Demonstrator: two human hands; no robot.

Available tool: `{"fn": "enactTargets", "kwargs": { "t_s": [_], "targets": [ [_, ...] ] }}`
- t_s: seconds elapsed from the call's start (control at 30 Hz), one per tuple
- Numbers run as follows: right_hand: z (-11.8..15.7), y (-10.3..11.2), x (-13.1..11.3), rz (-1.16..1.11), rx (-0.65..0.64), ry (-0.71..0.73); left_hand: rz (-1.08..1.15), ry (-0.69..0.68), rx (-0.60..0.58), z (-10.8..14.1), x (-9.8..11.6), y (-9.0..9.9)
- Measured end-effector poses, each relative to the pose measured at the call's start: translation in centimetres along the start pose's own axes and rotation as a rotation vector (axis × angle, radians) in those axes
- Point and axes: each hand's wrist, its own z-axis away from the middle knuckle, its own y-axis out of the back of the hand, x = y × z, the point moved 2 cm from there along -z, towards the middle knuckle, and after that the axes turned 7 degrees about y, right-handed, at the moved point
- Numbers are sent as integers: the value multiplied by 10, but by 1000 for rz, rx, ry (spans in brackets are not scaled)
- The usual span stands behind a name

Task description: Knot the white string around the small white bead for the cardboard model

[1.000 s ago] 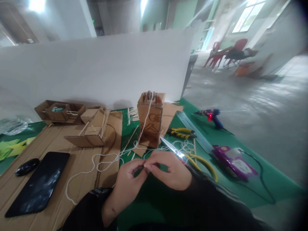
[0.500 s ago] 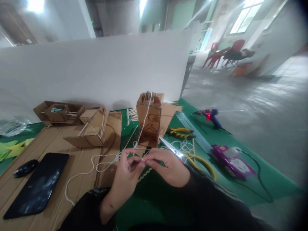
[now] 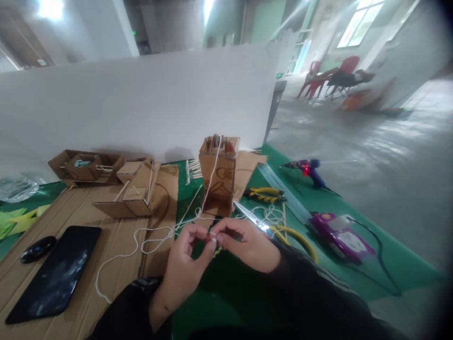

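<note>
White string (image 3: 213,175) runs from the top of an upright cardboard tower (image 3: 220,177) down toward my hands. My left hand (image 3: 187,264) pinches the string between thumb and fingers. Close against it, my right hand (image 3: 246,245) pinches the string too, and a small white bit shows between the fingertips. Exactly how the string is wound there is too small to tell. Loose string (image 3: 122,256) trails over the cardboard on the left. Beside my right hand lie scissors (image 3: 297,236) with yellow handles, their blades pointing at the tower's base.
Yellow-handled pliers (image 3: 266,193), clear glue sticks (image 3: 283,191), a glue gun (image 3: 306,170) and a purple power strip (image 3: 341,238) lie to the right. A cardboard assembly (image 3: 130,200), a black tablet (image 3: 56,271) and a mouse (image 3: 38,249) sit left. A white panel (image 3: 141,104) stands behind.
My left fingers have curled in closer to my right fingertips, and a white bit of string now shows between them. The tower and tools stay in place.
</note>
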Motion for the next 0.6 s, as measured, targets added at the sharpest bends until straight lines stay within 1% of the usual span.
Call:
{"fn": "enactTargets", "kwargs": {
  "t_s": [0.1, 0.2, 0.3, 0.43, 0.6],
  "targets": [
    [-1, 2, -2, -15, 51, -14, -72, -46, -20, 1, 2, 1],
    [-3, 3, -4, 62, 128, -18, -142, -78, -46, 2, 5, 2],
    [-5, 3, -3, 147, 159, -30, -165, -116, -68, 4, 10, 1],
    [-5, 0, 2, 226, 141, -43, -150, -139, -65, 6, 14, 1],
    [-4, -3, 5, 231, 97, -17, -182, -149, -75, 5, 12, 2]
  ]
}}
